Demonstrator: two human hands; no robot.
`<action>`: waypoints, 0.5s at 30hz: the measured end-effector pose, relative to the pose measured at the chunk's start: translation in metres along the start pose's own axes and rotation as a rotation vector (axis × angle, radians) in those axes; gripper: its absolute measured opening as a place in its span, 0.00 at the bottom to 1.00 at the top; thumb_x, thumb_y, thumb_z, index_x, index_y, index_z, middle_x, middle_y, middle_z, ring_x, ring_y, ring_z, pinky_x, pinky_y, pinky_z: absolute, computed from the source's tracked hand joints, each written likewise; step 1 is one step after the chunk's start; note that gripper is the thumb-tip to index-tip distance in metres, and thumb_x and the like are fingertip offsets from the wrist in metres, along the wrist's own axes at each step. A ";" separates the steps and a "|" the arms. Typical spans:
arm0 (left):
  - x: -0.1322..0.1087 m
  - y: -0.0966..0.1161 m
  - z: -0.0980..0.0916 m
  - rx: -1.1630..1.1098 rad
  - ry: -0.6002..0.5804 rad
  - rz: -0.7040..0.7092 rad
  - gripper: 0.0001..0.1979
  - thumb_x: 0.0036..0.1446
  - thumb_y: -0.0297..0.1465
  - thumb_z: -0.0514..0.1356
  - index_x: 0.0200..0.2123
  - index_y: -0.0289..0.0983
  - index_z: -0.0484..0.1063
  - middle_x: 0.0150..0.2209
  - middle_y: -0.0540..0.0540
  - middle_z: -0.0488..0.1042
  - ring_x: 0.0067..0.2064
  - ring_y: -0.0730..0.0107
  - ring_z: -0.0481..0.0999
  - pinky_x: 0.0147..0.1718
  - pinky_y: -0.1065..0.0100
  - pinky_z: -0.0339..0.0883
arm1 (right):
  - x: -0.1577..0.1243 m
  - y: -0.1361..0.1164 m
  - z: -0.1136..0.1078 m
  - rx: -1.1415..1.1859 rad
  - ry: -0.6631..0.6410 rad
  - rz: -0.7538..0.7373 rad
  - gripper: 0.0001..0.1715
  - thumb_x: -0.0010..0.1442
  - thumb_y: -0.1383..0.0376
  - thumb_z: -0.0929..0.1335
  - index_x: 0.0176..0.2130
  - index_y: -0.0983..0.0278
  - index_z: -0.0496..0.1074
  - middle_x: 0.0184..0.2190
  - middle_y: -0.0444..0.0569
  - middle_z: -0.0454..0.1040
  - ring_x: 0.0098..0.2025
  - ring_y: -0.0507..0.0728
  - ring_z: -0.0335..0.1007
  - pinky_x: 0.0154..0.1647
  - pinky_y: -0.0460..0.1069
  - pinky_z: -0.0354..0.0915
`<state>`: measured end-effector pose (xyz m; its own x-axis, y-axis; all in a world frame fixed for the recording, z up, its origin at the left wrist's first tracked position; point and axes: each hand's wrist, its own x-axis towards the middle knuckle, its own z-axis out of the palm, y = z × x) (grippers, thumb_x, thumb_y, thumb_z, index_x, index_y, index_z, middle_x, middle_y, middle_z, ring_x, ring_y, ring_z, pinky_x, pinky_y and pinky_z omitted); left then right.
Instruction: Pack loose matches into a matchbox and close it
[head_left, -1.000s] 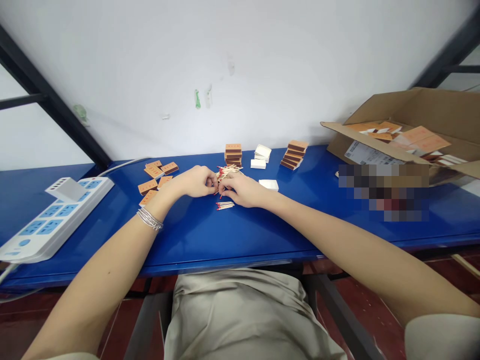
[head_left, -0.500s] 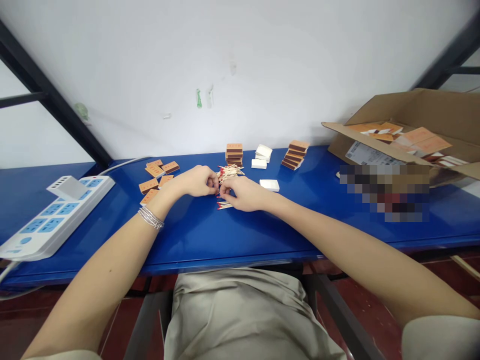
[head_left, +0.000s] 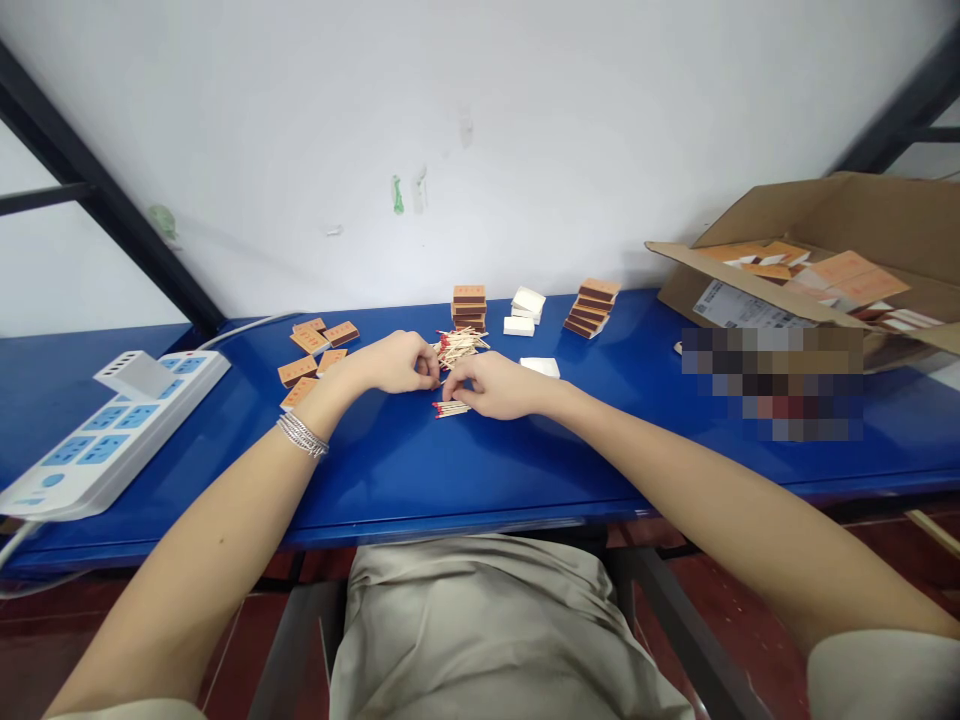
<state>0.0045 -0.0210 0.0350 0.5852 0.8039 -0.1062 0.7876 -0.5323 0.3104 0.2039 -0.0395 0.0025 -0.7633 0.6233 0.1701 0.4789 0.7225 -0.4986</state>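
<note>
A loose pile of red-tipped matches [head_left: 461, 346] lies on the blue table, just beyond my fingertips. My left hand [head_left: 403, 362] is at the pile's left front edge, fingers curled in a pinch; whatever they hold is too small to make out. Facing it from the right, my right hand [head_left: 495, 386] has thumb and forefinger drawn together, their tips close to the left fingers. Anything between them cannot be told. Under the right hand's fingers, a small row of matches [head_left: 451, 409] lies flat, heads to the left. A white matchbox tray [head_left: 540, 367] sits just behind the right wrist.
Orange matchboxes [head_left: 310, 341] lie scattered at left, near a white power strip [head_left: 120, 430]. Behind the pile stand a matchbox stack [head_left: 469, 307], white trays [head_left: 528, 304] and a leaning stack [head_left: 592, 308]. An open cardboard box [head_left: 840, 215] holds more matchboxes at right.
My right hand has shifted slightly right, opening a small gap to the left fingers. My left hand has barely moved. The small row of matches is still there.
</note>
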 end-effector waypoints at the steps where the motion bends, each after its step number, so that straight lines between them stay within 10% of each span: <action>1: 0.000 0.000 0.000 -0.005 -0.005 -0.004 0.08 0.47 0.30 0.61 0.31 0.37 0.80 0.24 0.51 0.76 0.24 0.75 0.69 0.27 0.72 0.60 | 0.000 0.001 0.000 0.000 0.007 0.004 0.15 0.56 0.74 0.64 0.38 0.66 0.79 0.35 0.48 0.78 0.30 0.50 0.66 0.35 0.46 0.60; 15: -0.002 0.001 -0.003 -0.035 -0.057 0.052 0.13 0.52 0.34 0.59 0.36 0.36 0.81 0.29 0.50 0.79 0.26 0.76 0.69 0.28 0.73 0.59 | 0.002 0.009 0.005 -0.156 0.096 0.053 0.14 0.53 0.73 0.65 0.38 0.66 0.78 0.29 0.48 0.75 0.30 0.52 0.65 0.34 0.47 0.58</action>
<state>0.0030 -0.0224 0.0384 0.6362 0.7582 -0.1426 0.7490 -0.5627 0.3498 0.2040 -0.0332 -0.0057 -0.6939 0.6822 0.2306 0.5846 0.7206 -0.3727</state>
